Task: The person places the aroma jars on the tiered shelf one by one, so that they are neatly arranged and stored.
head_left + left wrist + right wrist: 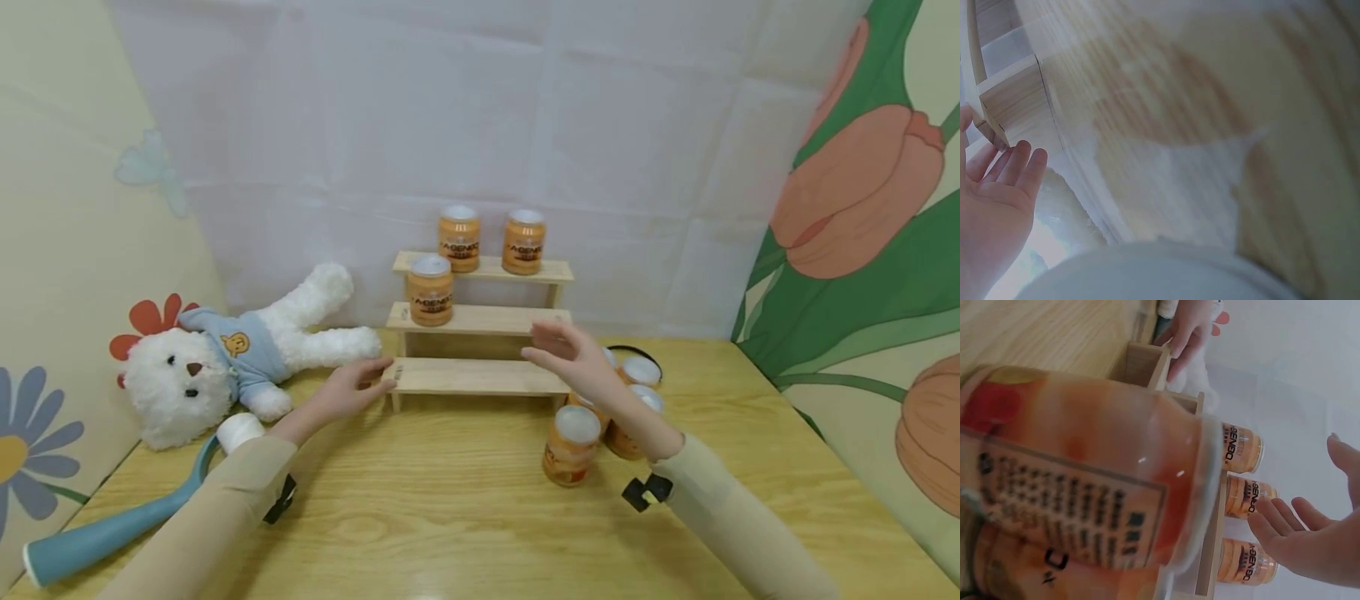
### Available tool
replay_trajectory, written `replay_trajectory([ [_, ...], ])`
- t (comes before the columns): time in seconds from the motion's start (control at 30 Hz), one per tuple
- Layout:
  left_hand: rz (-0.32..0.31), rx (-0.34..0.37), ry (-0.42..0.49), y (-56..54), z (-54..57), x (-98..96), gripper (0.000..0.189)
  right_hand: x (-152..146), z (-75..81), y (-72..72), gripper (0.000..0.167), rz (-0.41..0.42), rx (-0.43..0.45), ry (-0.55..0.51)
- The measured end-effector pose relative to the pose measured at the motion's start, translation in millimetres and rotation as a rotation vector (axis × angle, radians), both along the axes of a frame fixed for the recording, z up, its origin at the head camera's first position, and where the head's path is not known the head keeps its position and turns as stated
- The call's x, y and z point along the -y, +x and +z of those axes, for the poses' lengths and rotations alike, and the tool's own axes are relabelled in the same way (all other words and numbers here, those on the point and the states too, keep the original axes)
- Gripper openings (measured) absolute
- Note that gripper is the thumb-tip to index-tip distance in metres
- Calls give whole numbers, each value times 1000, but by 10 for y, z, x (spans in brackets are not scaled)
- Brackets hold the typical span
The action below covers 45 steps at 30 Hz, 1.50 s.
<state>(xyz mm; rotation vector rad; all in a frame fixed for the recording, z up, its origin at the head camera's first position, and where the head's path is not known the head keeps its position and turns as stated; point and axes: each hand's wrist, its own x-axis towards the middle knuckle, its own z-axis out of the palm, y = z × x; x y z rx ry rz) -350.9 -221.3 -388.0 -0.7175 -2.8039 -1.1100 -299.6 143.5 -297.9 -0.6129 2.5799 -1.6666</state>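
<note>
A three-tier wooden display shelf [480, 377] stands at the back of the table. My left hand [348, 392] holds the left end of its lowest tier, the fingers [1019, 165] curled at the board's corner. Held over the right end of the shelf, my right hand [573, 354] has nothing in it, its fingers apart and slightly bent. Two orange cans [459, 242] with silvery lids are on the top tier, and one can [431, 292] is at the left of the middle tier. Nearest my right forearm stands another can [572, 450] on the table.
Several more cans [641, 371] cluster right of the shelf, partly hidden by my right arm, with a thin black loop [652, 358] behind. On the left lie a white plush toy [247, 350] in a blue shirt and a teal-handled tool [112, 533] with a white end.
</note>
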Motion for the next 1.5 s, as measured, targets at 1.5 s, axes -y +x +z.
replay_trajectory([
  [1.5, -5, -1, -36, -5, 23, -10, 59, -614, -598, 408, 49, 49, -143, 227],
])
